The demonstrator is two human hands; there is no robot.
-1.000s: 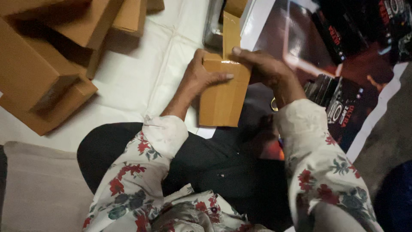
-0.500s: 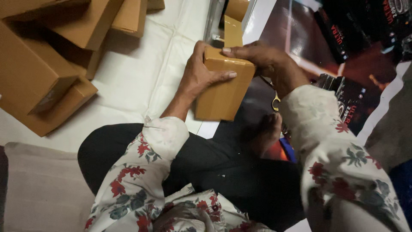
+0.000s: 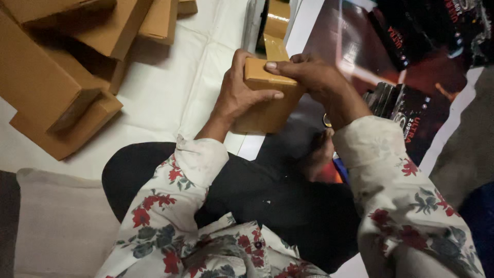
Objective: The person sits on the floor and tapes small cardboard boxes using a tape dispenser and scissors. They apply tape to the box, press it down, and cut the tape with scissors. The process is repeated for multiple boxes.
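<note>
2 hands hold 1 small brown cardboard box (image 3: 267,103) just above the middle of the frame, over the person's lap. Nearest the camera, at the bottom of the frame, are the floral sleeves (image 3: 170,206) and the dark lap. From there the left hand (image 3: 239,95) reaches up and wraps the box's left side, thumb lying across its front face. The right hand (image 3: 314,77) comes in from the right and clamps over the top edge, fingertips (image 3: 271,66) pressing on the upper face. Both hands are closed on the box; neither is released.

Judging from the grip, the step in hand is closing or pressing shut the box's top end. The next move would call for a steady left-hand hold while the right fingers press or tuck along that top edge.

The box's long axis runs from lower centre toward the top of the frame, tilted slightly left, with the pressed end pointing away from the person.

Farther off, a stack of larger brown cartons (image 3: 56,77) fills the upper left on a white sheet (image 3: 170,87). A roll of brown tape (image 3: 278,20) sits at top centre, and a dark glossy printed sheet (image 3: 391,67) spreads across the upper right.
</note>
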